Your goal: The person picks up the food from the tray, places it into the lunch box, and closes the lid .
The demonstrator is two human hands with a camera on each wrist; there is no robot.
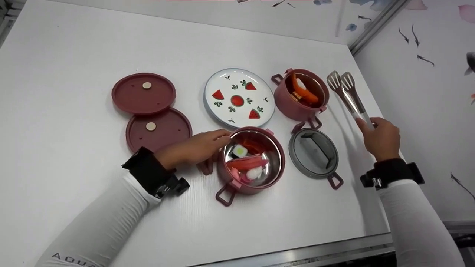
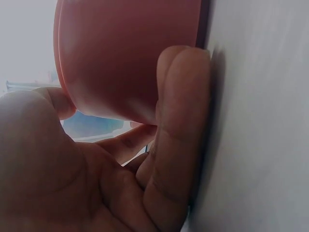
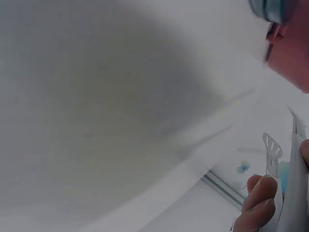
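- The left hand (image 1: 198, 147) is cupping the left side of the front pot (image 1: 256, 190); in the left-wrist view the fingers are bending around its wall, with a fingertip touching at the rim.
- The right hand (image 1: 382, 139) is grasping the handles of a pair of metal tongs (image 1: 348, 100) at the right side of the surface (image 1: 74, 55).
- The front pot is standing upright near the middle, with small food-like pieces (image 1: 246, 163) lying inside, a pink-orange one and a white one among them.
- The key relation is the gap between tongs and front pot: the pot is lying to the left of the right hand and somewhat nearer the person, while the left hand is already touching it.
- The tongs' long axis is running away from the person and slanting left, so their two slotted heads are pointing past the front pot, not at it.
- Those heads are standing a little apart, apparently raised, gripping nothing between them, and sitting just right of the rear pot (image 1: 285, 104), which is holding an orange piece.
- A grey lid (image 1: 304, 155) is lying between the front pot and the right hand.
- A watermelon-patterned plate (image 1: 222, 111) is resting just behind the front pot; two dark red discs (image 1: 143, 100) are lying farther left, beyond the left hand, one overlapping the other.
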